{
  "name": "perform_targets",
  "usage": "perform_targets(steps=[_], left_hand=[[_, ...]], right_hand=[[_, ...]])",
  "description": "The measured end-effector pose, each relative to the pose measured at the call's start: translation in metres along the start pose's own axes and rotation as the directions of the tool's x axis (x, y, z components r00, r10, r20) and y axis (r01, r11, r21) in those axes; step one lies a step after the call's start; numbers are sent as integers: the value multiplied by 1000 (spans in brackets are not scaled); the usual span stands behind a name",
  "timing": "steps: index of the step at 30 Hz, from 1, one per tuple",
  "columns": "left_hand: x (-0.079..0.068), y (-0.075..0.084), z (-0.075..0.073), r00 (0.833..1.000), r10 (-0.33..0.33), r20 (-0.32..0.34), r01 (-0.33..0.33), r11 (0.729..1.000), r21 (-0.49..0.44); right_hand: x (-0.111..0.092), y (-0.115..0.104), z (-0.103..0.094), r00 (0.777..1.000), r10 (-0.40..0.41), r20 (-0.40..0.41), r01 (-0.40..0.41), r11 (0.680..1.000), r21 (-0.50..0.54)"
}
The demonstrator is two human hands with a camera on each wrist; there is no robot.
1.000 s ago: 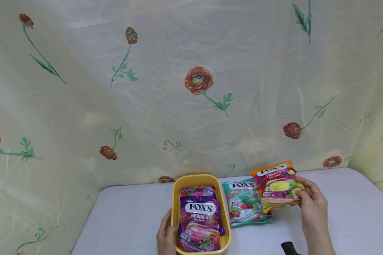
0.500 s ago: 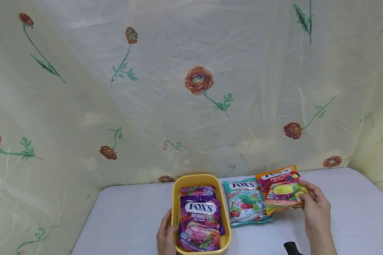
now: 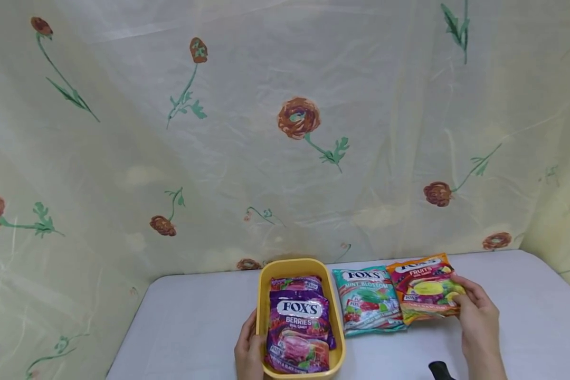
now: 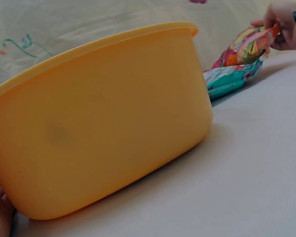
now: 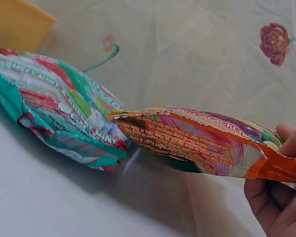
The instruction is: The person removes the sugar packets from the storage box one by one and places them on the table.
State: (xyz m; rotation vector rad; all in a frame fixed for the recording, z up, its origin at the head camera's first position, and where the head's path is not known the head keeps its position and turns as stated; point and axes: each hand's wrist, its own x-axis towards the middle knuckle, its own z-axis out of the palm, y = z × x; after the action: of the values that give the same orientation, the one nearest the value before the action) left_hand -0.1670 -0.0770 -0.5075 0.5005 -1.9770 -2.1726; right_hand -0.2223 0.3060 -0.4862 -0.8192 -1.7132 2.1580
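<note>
My right hand (image 3: 480, 314) pinches the right edge of an orange-trimmed Fox's Fruits candy bag (image 3: 425, 287), thumb on top. In the right wrist view that candy bag (image 5: 197, 143) is raised over the white surface, its left end overlapping the teal bag. A teal Fox's Mint Blossom candy bag (image 3: 368, 301) lies face up to its left. My left hand (image 3: 249, 348) holds the left side of a yellow plastic bin (image 3: 339, 338), its fingers partly hidden behind the rim. Inside the bin, a purple Fox's Berries candy bag (image 3: 298, 332) rests over another purple bag (image 3: 296, 283).
A white-covered table (image 3: 185, 327) carries everything. Behind it hangs a pale curtain (image 3: 237, 158) printed with flowers. A black rounded object (image 3: 439, 370) pokes in at the bottom edge near my right forearm.
My right hand has moved the Fruits candy bag right and lower, off the teal bag's top, uncovering more of it. My left hand stays at the bin.
</note>
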Motion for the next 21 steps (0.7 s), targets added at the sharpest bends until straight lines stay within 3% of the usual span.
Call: perform_targets(steps=[4, 9, 15, 19, 21], left_hand=[[0, -2, -1, 1000, 23, 6, -23, 1000, -6], [1, -4, -2, 999, 44, 2, -44, 999, 8], [1, -6, -2, 998, 65, 0, -65, 998, 3], [2, -6, -2, 998, 60, -1, -60, 998, 2], [3, -6, -2, 998, 57, 3, -57, 998, 2]], right_hand=[[3, 2, -3, 999, 27, -24, -29, 995, -100], [8, 8, -8, 999, 2, -50, -18, 951, -310], [14, 16, -12, 997, -59, -49, 34, 915, -401], [14, 20, -13, 993, -113, -36, 81, 873, -481], [14, 20, -13, 988, -151, -21, 116, 836, -537]])
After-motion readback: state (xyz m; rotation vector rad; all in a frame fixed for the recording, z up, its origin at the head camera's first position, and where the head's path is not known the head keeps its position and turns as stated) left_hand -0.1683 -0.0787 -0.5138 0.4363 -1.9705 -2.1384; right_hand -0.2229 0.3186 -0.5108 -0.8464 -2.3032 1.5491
